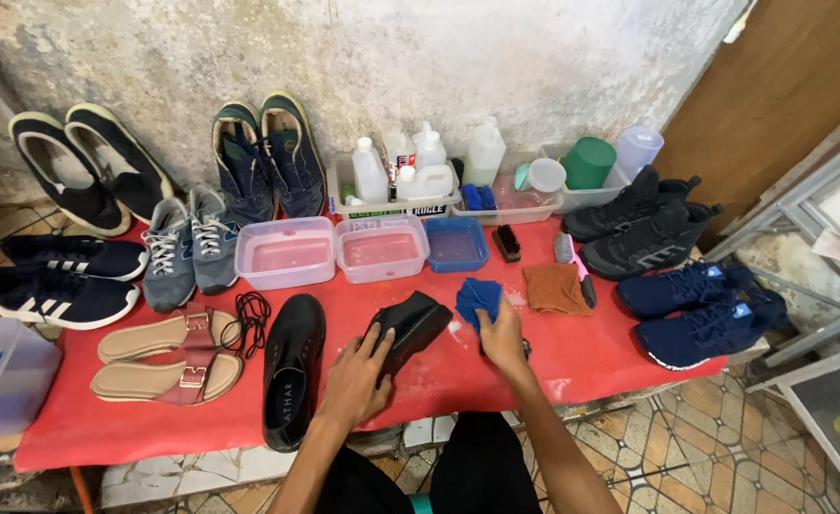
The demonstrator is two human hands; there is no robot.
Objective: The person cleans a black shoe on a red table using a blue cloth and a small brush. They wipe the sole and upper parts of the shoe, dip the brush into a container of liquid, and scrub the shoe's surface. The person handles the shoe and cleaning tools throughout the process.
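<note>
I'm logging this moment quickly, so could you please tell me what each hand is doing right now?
Left hand: closed on the black shoe, holding it on the red table.
Right hand: closed on the blue cloth.

The wall (458, 57) behind the tabletop is rough plaster, grey-white, with stains and worn patches. The tabletop (572, 366) is low and has a red cover; it stands directly against this wall. At the back right corner there is a brown wooden panel (772, 95), maybe a door. To the right of the tabletop, pale metal frames (801, 205) lean at an angle. The floor (715, 457) has old patterned tiles in cream and brown, with dirty joints, and the same tiles show beyond the left edge. The light is soft and even, without hard shadows.
</note>
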